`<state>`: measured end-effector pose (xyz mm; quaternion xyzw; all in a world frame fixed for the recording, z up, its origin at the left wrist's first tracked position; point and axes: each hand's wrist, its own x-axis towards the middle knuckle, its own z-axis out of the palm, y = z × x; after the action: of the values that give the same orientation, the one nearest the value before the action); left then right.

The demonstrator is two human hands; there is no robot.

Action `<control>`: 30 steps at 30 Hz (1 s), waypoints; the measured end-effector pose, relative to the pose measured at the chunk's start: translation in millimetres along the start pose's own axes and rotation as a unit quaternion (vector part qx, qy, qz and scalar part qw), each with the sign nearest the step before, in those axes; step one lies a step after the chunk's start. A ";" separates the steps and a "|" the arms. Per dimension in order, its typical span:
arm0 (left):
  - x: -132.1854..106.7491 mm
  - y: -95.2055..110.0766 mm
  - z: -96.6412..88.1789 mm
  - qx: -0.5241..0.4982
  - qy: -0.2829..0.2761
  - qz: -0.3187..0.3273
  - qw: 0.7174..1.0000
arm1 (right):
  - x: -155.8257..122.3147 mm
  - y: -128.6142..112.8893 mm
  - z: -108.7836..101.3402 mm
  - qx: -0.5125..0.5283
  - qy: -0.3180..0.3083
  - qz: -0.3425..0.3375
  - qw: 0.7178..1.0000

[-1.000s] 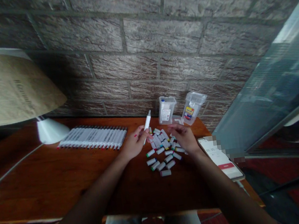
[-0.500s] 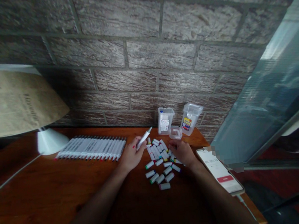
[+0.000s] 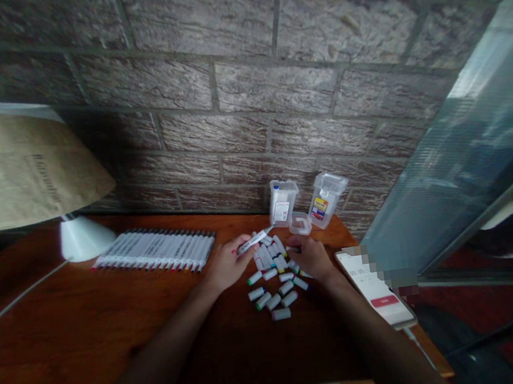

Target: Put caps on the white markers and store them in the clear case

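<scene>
My left hand [image 3: 225,264] is closed around a white marker [image 3: 254,240], which lies nearly level and points right toward the other hand. My right hand [image 3: 311,258] rests with curled fingers on a heap of loose white marker caps [image 3: 272,278] with coloured ends, at the back of the wooden table [image 3: 90,327]. Whether its fingers pinch a cap is hidden. A neat row of white markers [image 3: 155,250] lies to the left of my left hand.
Two clear plastic containers [image 3: 283,202] [image 3: 327,199] stand against the brick wall, with a small clear lid [image 3: 299,223] before them. A phone [image 3: 377,288] lies at the table's right edge. A lamp shade [image 3: 12,167] and its white base [image 3: 83,237] stand at left.
The marker in my left hand has tipped from upright to nearly level, its tip swinging right toward my right hand. My right hand stayed on the caps.
</scene>
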<state>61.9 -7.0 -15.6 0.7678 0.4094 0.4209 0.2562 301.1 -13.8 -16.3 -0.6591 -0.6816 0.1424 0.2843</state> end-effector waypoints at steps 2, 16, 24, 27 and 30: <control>0.1 -0.2 -0.3 -0.008 0.000 0.002 1.000 | -0.1 -0.8 -0.8 -0.007 -0.008 0.005 1.000; -0.5 0.6 0.7 0.011 -0.008 -0.014 1.000 | 2.1 -18.4 -9.9 0.485 0.044 0.011 0.873; 0.5 -6.0 0.5 0.014 0.020 0.020 1.000 | 1.4 -26.1 -15.2 0.609 0.045 0.060 0.790; 1.1 -5.6 0.5 -0.004 0.021 0.031 0.999 | 0.3 -28.8 -16.6 0.617 0.038 0.046 0.785; 1.1 -6.6 1.4 -0.015 0.020 0.031 0.999 | -0.9 -30.6 -17.4 0.608 0.032 0.035 0.793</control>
<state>60.7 -2.7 -20.7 0.7676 0.3842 0.4501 0.2463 286.1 -20.7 14.8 -0.3777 -0.4215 0.5158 0.6432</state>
